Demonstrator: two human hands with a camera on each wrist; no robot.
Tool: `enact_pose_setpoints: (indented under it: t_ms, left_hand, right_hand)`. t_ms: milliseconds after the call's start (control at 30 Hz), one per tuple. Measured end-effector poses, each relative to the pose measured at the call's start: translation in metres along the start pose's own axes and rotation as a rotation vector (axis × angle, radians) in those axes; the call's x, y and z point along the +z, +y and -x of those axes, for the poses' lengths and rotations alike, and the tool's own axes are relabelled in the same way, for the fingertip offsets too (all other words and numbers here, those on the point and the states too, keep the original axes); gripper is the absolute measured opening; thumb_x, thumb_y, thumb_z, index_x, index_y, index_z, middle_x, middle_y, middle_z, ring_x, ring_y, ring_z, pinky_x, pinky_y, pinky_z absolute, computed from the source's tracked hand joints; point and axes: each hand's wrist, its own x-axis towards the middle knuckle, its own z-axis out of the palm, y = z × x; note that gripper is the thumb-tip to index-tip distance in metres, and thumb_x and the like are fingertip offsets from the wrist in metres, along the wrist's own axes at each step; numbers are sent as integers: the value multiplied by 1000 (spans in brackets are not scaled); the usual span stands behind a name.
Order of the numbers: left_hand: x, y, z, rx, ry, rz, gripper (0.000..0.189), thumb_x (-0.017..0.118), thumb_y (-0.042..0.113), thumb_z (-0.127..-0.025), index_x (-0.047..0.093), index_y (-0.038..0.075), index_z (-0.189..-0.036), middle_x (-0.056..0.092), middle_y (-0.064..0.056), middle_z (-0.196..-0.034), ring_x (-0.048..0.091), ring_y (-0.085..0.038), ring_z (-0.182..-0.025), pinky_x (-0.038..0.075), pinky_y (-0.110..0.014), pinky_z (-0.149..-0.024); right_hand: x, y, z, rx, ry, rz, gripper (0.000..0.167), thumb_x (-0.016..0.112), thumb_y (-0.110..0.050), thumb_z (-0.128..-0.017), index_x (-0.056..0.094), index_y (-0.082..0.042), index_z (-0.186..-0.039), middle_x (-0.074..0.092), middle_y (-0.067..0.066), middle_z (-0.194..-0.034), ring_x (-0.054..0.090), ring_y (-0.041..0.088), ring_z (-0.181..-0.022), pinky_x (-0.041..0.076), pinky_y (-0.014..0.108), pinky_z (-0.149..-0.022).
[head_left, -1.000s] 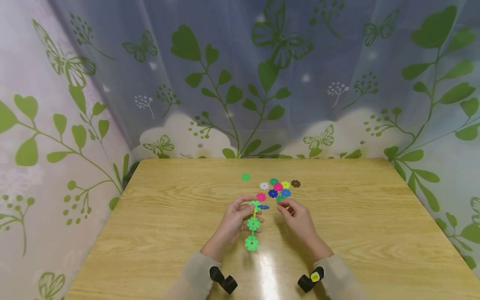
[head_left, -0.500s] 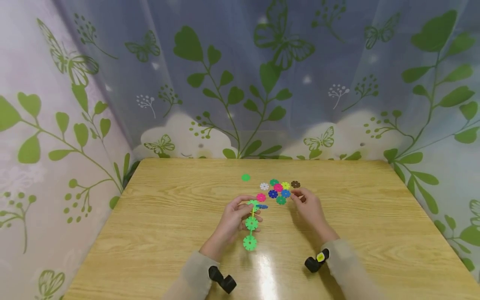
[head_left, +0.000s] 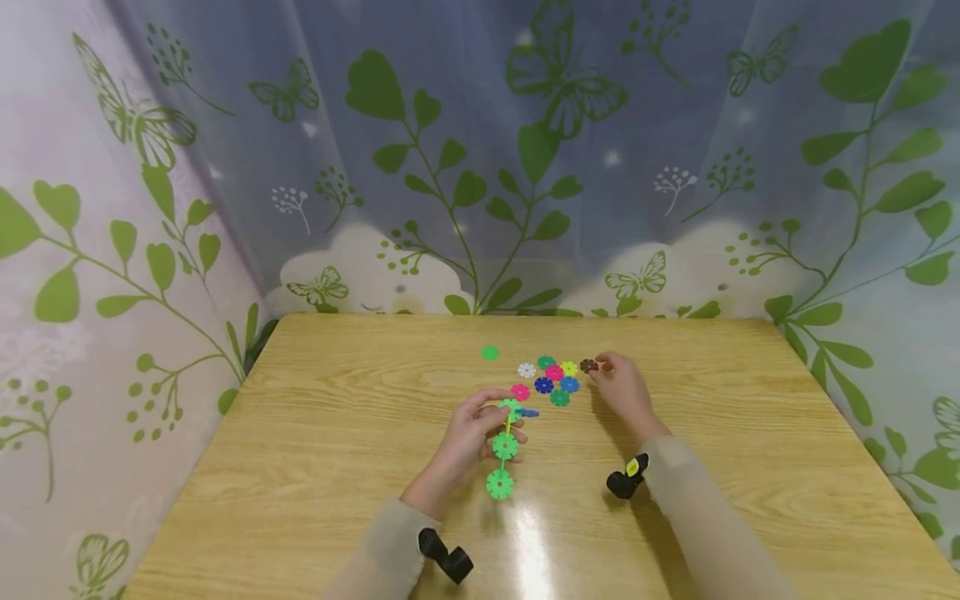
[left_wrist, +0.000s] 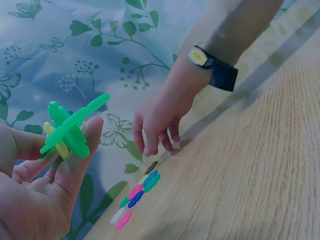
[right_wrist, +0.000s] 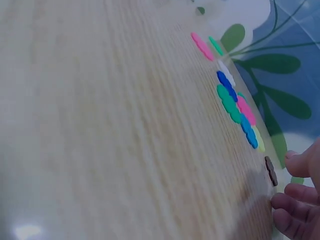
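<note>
Green discs (head_left: 503, 446), slotted together into a chain, stand up in the left hand (head_left: 467, 437), whose thumb and curled fingers pinch the upper end of it; a small blue disc (head_left: 528, 412) juts from that end toward the right hand. The lowest disc of the chain hangs nearer the person than the knuckles, just above the surface (head_left: 315, 467). In the left wrist view the top green piece (left_wrist: 70, 131) sits crosswise between thumb and forefinger.

Right hand (head_left: 622, 392) is stretched out farther away than the left, its fingers bent down, their tips at the brown disc (head_left: 588, 365) lying flat on the surface. From the right wrist view the brown disc (right_wrist: 270, 170) lies just beside the thumb tip; whether the fingers have actually closed on it I cannot tell.

Between the two hands, just to the left of the right hand's fingertips, lies a tight cluster of loose discs (head_left: 552, 379) in pink, blue, teal, yellow and white, all flat and touching one another. A lone green disc (head_left: 490, 353) lies apart, beyond the left hand. Each wrist carries a black strap-mounted camera (head_left: 625, 482).
</note>
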Motion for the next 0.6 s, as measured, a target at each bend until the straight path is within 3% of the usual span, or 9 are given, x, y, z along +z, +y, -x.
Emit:
enact_pose_setpoints:
  t_ms: [367, 600]
  left_hand:
    - [2, 1, 0, -16, 6, -6, 29, 52, 10, -95, 51, 2, -123, 60, -24, -94, 66, -22, -71, 54, -54, -69]
    - [2, 0, -1, -17, 4, -3, 28, 51, 11, -96, 51, 1, -123, 57, -30, -98, 66, -21, -71, 52, -58, -72]
  right_hand:
    - [0, 1, -21, 36, -111, 134, 41, 62, -22, -90, 54, 4, -121, 48, 24, -108, 52, 34, -91, 49, 48, -76]
    - [-1, -1, -23, 63, -114, 114, 31, 64, -18, -88, 56, 2, -111, 45, 24, -107, 52, 35, -88, 48, 45, -74]
